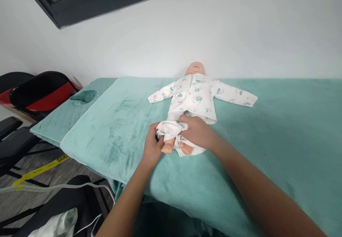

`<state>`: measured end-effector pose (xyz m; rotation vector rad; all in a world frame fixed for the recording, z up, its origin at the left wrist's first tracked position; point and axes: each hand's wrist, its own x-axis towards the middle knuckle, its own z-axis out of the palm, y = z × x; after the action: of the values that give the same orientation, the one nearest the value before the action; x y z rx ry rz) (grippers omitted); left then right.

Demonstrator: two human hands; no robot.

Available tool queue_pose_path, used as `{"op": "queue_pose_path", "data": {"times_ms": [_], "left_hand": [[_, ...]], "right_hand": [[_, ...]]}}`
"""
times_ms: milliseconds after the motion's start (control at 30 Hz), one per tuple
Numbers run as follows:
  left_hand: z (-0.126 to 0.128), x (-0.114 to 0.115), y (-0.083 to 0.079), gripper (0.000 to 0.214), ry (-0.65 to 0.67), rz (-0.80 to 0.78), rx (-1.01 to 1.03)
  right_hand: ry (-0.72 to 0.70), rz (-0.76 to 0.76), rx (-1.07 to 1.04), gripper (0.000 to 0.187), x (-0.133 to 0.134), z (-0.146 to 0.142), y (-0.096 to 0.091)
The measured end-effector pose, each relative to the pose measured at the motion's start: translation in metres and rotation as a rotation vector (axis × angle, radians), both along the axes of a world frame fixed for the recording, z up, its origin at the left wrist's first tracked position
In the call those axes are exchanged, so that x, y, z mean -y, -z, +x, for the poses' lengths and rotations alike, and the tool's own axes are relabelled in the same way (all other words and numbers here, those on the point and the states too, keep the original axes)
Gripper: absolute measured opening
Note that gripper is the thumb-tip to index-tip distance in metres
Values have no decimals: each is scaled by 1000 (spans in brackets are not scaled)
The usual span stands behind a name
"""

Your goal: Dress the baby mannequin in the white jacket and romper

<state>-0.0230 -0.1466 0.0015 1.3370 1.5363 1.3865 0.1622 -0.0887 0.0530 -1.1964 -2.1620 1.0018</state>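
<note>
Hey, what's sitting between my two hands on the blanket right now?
In the head view, the doll's bunched printed trousers and its two bare feet lie between the left hand and the right hand.

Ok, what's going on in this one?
A person's two bare hands are on a baby doll lying face up on a teal blanket. The left hand and right hand both grip the printed trousers, bunched around its lower legs; the bare feet stick out. Its matching top is on, sleeves spread wide.
</note>
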Motion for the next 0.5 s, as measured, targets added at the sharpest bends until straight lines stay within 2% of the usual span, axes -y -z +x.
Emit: {"op": "queue_pose_path", "data": {"times_ms": [100,200,267,333,400,467,500], "left_hand": [[-8,-2,-1,41,41,-39,196],[-19,-9,-8,37,69,-38,464],[-21,-20,-17,33,66,-72,520],[-18,-38,-29,34,95,-124,384],[-8,-61,-40,38,219,-114,117],[7,-84,-46,47,414,-28,-163],[14,-94,-46,50,454,47,-328]], "right_hand": [[-35,-23,-5,10,-2,4,-4],[-122,-47,-162,20,-6,12,-7],[-49,-40,-271,23,-9,17,-6],[175,80,-256,24,-11,20,-3],[388,305,-93,18,-14,20,1],[477,500,123,14,-17,20,7],[487,551,211,17,-19,20,9]]}}
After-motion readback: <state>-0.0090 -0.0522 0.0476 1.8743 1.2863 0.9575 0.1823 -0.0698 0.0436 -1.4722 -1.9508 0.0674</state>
